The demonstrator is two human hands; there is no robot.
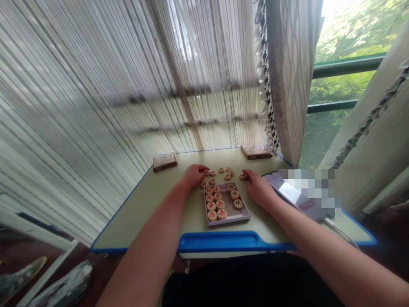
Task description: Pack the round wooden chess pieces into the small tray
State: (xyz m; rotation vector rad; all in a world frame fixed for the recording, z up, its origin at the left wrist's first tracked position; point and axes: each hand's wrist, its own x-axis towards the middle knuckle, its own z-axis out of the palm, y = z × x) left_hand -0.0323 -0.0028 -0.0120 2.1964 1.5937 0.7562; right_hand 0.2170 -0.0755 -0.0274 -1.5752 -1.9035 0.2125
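Observation:
A shallow open box (230,221) stands on the table with round wooden Chinese chess pieces in it. Two columns with red characters (211,206) fill its left side, and three pieces with black characters (234,195) line its right side. Behind the box lie several loose Chinese chess pieces (227,176). My left hand (193,175) rests at the left of these, fingers stretched and slightly bent, its fingertips beside or touching some pieces. To the right of the box, my right hand (258,186) has its fingertips closed on one Chinese chess piece (243,176).
The light table (143,209) has a blue edge and a blue front tray (220,241). Two flat boxes, one at back left (165,162) and one at back right (256,151), lie near the string curtain (204,85). A phone (290,192) and a cable lie right.

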